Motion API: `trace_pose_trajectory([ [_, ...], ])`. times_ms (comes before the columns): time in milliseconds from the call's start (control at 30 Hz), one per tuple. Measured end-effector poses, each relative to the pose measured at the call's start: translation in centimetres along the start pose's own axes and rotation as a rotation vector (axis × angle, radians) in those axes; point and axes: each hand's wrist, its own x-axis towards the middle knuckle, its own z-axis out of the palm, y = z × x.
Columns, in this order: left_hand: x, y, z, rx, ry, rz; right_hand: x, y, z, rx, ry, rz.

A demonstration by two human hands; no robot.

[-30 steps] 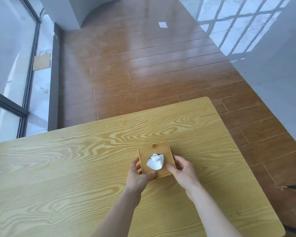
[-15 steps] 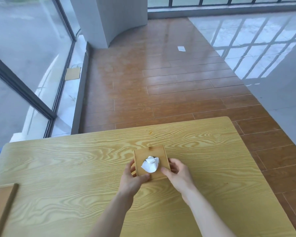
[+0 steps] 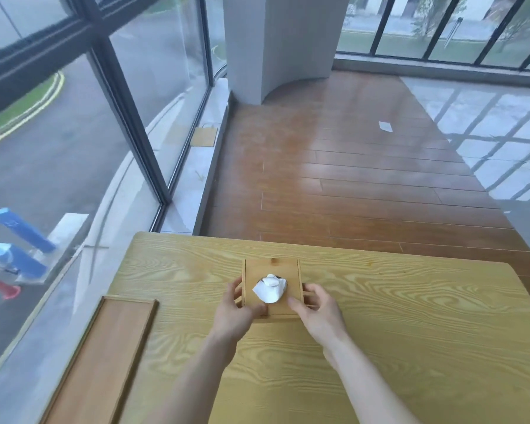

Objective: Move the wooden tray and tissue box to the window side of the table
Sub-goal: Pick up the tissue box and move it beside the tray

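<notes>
While both hands reach forward over the tabletop (image 3: 410, 347), we see the tissue box (image 3: 271, 289) gripped between them. The left hand (image 3: 237, 313) clasps the box's left wall and near-left corner, thumb laid on the lid and the remaining fingers (image 3: 236, 290) wrapped around the side. The right hand (image 3: 320, 313) takes the near-right corner in like manner, thumb on the lid edge and fingers curled against the right wall. Both sets of fingers are thus closed upon the box, none of them spread free.

The box is square and wooden, and a white tissue (image 3: 270, 290) stands crumpled out of the opening in its lid, between the two thumbs and just beyond them. Whether the box rests on the tabletop or is raised slightly off it, we cannot tell.

To the left of the left hand, well apart from its fingers, lies the wooden tray (image 3: 104, 362) (a long, shallow, rimmed board), set along the tabletop edge that borders the window (image 3: 74, 148). The tray's near end is cut off by the frame.

Beyond the fingertips, past the far tabletop edge, we see a wooden floor (image 3: 349, 179), a white pillar (image 3: 276, 41) and a small white scrap of paper (image 3: 385, 126) lying on the boards.
</notes>
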Motion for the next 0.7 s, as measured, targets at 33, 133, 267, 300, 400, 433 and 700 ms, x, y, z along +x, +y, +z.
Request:
trace_pose_trajectory([
  [33,0.4,0.1,-2.1,0.001,0.011,0.002,-0.2,-0.8,2.1,-0.002,-0.009,0.0],
  [133,1.6,0.5,-8.0,-0.025,0.049,0.006,-0.4,-2.6,8.0,0.01,-0.044,0.0],
  [267,3.4,0.3,-14.9,-0.022,0.1,0.005,-0.1,-4.5,15.1,0.013,-0.084,0.014],
  [300,3.9,0.2,-16.5,-0.023,0.117,0.002,0.0,-4.7,16.6,0.003,-0.094,0.017],
  [400,5.0,0.3,-20.4,-0.047,0.16,0.006,0.4,-5.4,20.8,-0.021,-0.11,0.023],
  [433,5.3,0.3,-21.5,-0.049,0.164,0.009,0.7,-5.6,22.1,-0.03,-0.113,0.023],
  [700,8.8,0.5,-27.6,-0.058,0.207,0.036,2.8,-7.4,29.2,-0.061,-0.116,0.03],
])
